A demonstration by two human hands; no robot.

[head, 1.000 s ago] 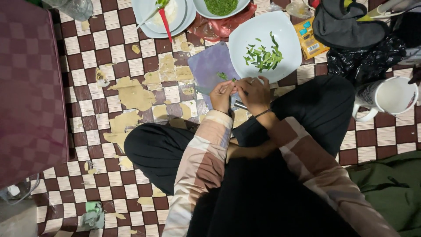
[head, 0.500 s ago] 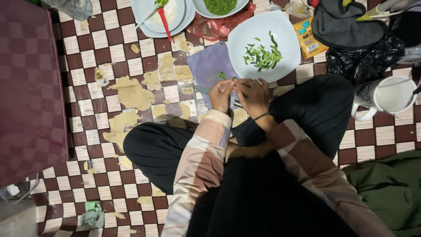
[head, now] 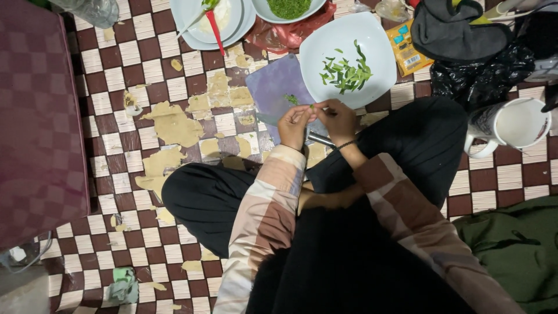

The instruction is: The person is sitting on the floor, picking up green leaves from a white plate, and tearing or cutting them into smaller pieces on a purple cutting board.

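I sit cross-legged on a worn checkered floor. My left hand (head: 294, 125) and my right hand (head: 338, 118) meet over a purple cutting board (head: 272, 87), pinching a small green vegetable piece (head: 312, 106) between the fingertips. A knife (head: 319, 139) lies just under my hands, its blade mostly hidden. A few green bits (head: 290, 99) rest on the board. Just beyond stands a white bowl (head: 331, 40) holding cut green strips (head: 347, 72).
Stacked pale plates (head: 192, 23) with a red-handled utensil (head: 215, 32) and a bowl of chopped greens (head: 289, 7) lie at the top. A white pitcher (head: 511, 125), black bags (head: 482, 58) and a yellow packet (head: 407, 49) are right. A maroon cushion (head: 38, 116) is left.
Both hands have shifted slightly up toward the cutting board, still working the green piece together. The view has barely moved.
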